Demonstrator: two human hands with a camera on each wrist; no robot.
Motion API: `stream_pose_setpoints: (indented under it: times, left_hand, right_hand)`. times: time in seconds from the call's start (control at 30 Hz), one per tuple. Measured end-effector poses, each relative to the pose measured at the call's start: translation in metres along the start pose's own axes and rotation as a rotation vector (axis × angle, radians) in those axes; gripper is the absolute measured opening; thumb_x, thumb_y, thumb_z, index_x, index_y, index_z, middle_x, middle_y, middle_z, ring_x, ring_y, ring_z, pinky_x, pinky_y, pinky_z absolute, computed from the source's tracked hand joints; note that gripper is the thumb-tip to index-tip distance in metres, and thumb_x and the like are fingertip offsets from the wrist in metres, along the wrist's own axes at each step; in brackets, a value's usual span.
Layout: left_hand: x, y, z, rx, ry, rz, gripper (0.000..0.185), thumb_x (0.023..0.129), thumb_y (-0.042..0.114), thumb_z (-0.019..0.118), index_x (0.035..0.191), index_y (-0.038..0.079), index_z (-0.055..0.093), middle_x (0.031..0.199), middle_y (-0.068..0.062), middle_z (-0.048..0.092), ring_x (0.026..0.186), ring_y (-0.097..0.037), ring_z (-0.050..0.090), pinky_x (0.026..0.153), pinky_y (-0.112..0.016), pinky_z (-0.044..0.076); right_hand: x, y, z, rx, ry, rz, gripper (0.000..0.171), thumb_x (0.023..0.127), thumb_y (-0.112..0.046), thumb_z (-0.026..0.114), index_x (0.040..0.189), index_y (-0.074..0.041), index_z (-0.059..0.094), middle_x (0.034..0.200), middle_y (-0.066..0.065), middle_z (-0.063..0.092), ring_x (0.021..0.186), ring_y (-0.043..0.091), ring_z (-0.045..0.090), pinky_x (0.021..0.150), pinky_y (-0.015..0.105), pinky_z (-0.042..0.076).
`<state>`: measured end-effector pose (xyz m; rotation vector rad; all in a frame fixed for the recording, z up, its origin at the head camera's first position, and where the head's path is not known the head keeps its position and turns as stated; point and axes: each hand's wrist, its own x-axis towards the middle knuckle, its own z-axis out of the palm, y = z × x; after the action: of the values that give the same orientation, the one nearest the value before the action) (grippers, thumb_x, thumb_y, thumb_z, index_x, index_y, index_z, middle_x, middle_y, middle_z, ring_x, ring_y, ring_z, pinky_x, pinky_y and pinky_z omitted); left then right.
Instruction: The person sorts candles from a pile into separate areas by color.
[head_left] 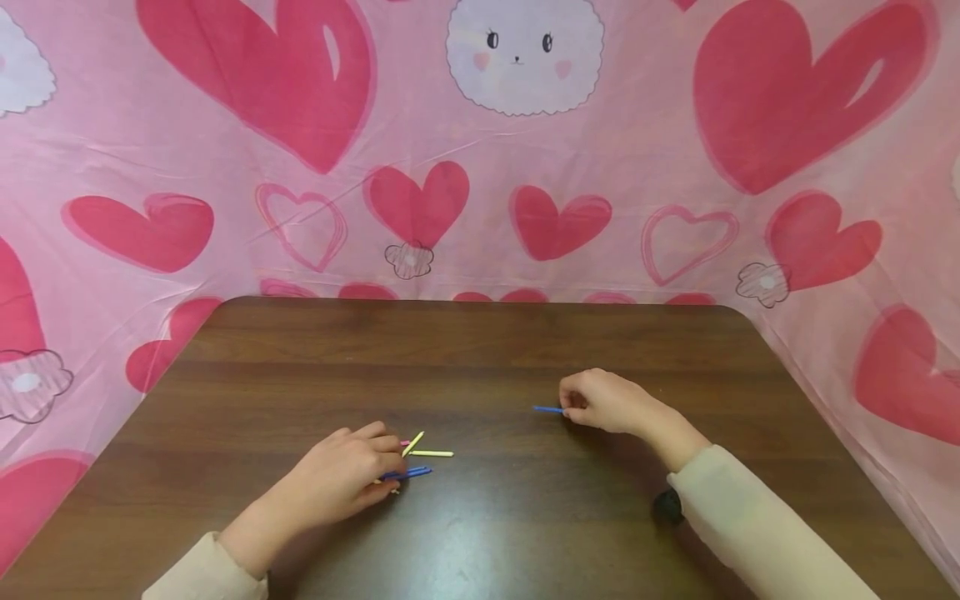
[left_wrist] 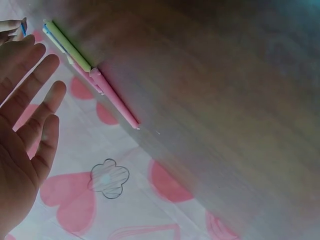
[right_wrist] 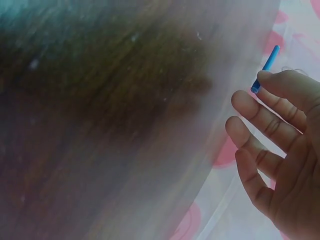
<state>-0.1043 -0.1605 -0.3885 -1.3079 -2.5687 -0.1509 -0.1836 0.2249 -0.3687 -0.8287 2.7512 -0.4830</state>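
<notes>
Near edge: left hand (head_left: 352,475) laid flat over small pile of coloured sticks (head_left: 420,462), fingers straight per left wrist view, nothing gripped; likely pile is pinned so it does not scatter. Yellow, blue, pink sticks seen fanned out just past fingertips on wooden table (head_left: 480,350). Further right, well apart from pile: right hand (head_left: 600,402) curled, single blue stick (head_left: 547,409) pinched at one end, tip pointed left, low over tabletop; held apart, probably singled out from rest. Behind: pink heart-print cloth (head_left: 480,192) draped around table.
</notes>
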Motion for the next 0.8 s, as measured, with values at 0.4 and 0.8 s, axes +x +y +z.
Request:
stream_pose_setpoints:
  times: [0.4,0.8]
  left_hand:
    - [0.0003,0.0008,-0.0011,0.016,-0.032,-0.034,0.017,0.075,0.027,0.084,0.085,0.027,0.071,0.095,0.014,0.068,0.087,-0.008,0.054,0.057,-0.019,0.029]
    - [0.0000,0.0016,0.0002,0.023,-0.035,-0.038,0.017,0.075,0.028,0.085,0.084,0.027,0.071,0.089,0.015,0.064,0.085,-0.007,0.052,0.056,-0.019,0.029]
  right_hand:
    - [0.0042,0.0030,0.0055,-0.017,-0.028,-0.020,0.018,0.089,-0.012,0.070,0.077,-0.019,0.059,0.068,-0.009,0.053,0.062,0.005,0.045,0.056,0.022,0.039]
    - [0.0056,0.0024,0.0069,-0.046,-0.012,-0.002,0.018,0.088,-0.011,0.071,0.077,-0.020,0.060,0.068,-0.009,0.053,0.063,0.006,0.046,0.057,0.023,0.039]
